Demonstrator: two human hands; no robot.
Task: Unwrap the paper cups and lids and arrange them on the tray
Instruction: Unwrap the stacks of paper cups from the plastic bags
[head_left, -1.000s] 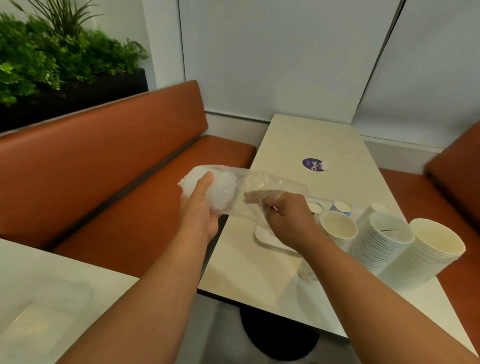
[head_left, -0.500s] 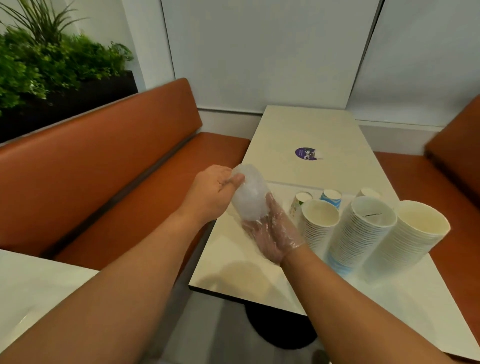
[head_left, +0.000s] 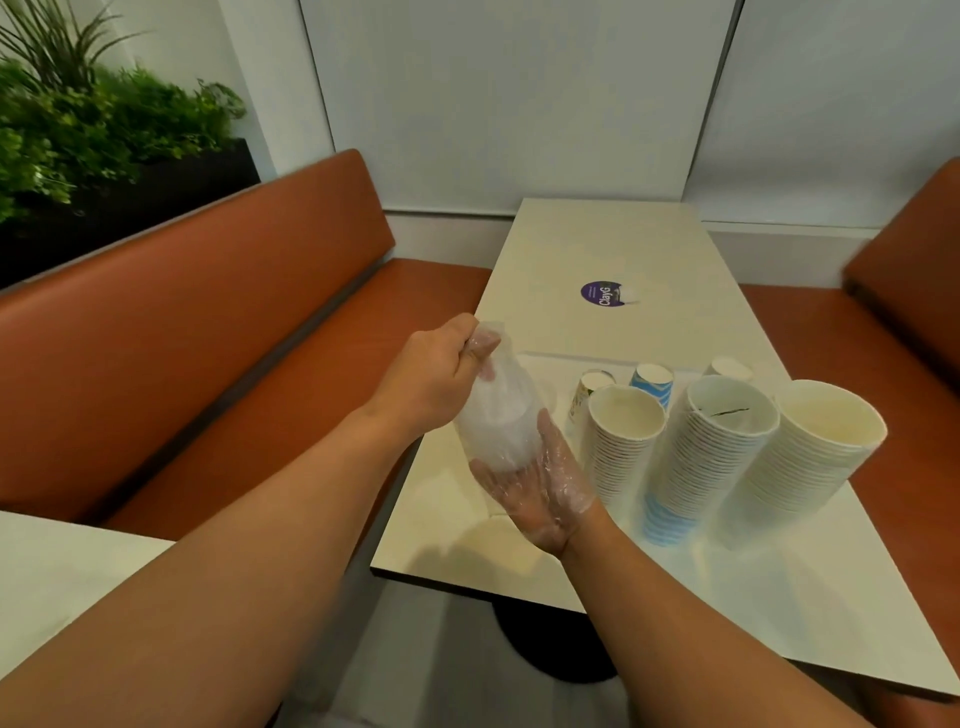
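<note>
Holding a clear wrap over the table's near left edge, I have both hands on it. My left hand pinches the wrap's top end, fingers curled tight around the bunched plastic. My right hand sits inside the wrap's lower end, palm up and fingers spread, with the film lying over it like a glove. A white stack fills the wrap between the hands; I cannot tell through the film whether it is lids or cups.

To the right of my right hand, 3 stacks of paper cups lie tilted on the table with their mouths toward me: a small stack, a middle stack with blue print on its lowest cups, and a large stack. They lie side by side, close together. Behind them 3 single cups stand upside down: 1 patterned cup, 1 blue cup and 1 white cup. They seem to rest on a white tray, though its edges are faint.

Farther back on the table there is a round purple sticker. Orange benches run along both sides, and a planter stands behind the left one.
</note>
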